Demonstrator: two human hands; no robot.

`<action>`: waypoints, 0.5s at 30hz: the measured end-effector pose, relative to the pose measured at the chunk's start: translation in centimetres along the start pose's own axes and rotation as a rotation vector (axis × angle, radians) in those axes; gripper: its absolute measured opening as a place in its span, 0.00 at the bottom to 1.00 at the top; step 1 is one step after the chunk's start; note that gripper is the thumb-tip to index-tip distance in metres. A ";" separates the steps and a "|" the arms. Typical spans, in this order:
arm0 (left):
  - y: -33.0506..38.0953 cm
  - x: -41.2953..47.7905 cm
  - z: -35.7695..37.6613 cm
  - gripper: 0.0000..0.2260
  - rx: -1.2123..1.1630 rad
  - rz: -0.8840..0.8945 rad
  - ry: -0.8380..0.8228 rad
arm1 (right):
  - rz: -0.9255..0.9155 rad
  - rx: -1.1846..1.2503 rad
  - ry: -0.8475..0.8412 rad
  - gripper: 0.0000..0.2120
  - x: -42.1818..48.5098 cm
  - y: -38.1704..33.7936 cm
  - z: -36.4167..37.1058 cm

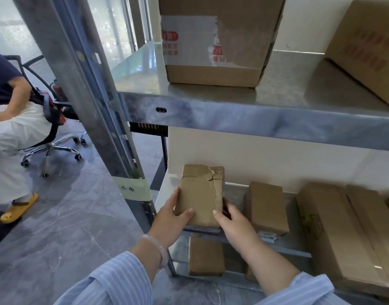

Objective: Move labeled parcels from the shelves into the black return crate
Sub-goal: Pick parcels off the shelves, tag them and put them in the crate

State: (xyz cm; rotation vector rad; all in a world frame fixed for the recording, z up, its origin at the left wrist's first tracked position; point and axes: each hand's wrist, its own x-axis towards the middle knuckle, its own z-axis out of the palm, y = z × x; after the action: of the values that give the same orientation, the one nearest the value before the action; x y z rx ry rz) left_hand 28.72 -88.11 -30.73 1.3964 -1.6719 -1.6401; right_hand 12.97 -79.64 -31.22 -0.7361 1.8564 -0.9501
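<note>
A small brown taped parcel (200,193) with a torn top lies at the left end of the middle metal shelf (165,194). My left hand (172,216) grips its left side, thumb on top. My right hand (232,223) grips its right side, thumb on the top face and fingers tucked down the side. More brown parcels stand on the same shelf: a narrow one (266,208) just right of my hands and a long carton (341,234) further right. Another small parcel (206,256) lies on the shelf below. The black crate is not in view.
The upper shelf (211,104) carries a large labeled box (215,45) and a second carton (365,51) at the right. A steel upright (83,89) stands left of my arms. A seated person on a wheeled chair (50,128) is at the far left on the grey floor.
</note>
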 end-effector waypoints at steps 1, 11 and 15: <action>0.0 0.0 0.1 0.34 0.027 0.015 -0.008 | -0.002 -0.001 0.010 0.27 0.2 0.1 0.1; -0.1 1.2 0.8 0.36 0.214 0.053 0.014 | -0.084 -0.078 0.088 0.30 0.3 -0.5 -0.4; 1.0 1.2 1.6 0.37 0.325 0.149 0.095 | -0.213 -0.090 0.134 0.30 -0.8 -1.3 -2.3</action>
State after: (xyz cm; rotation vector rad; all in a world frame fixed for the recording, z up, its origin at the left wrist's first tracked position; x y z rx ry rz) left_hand 26.55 -88.52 -30.53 1.4289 -1.9985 -1.2417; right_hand 11.35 -78.98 -29.01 -0.9609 1.9755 -1.0783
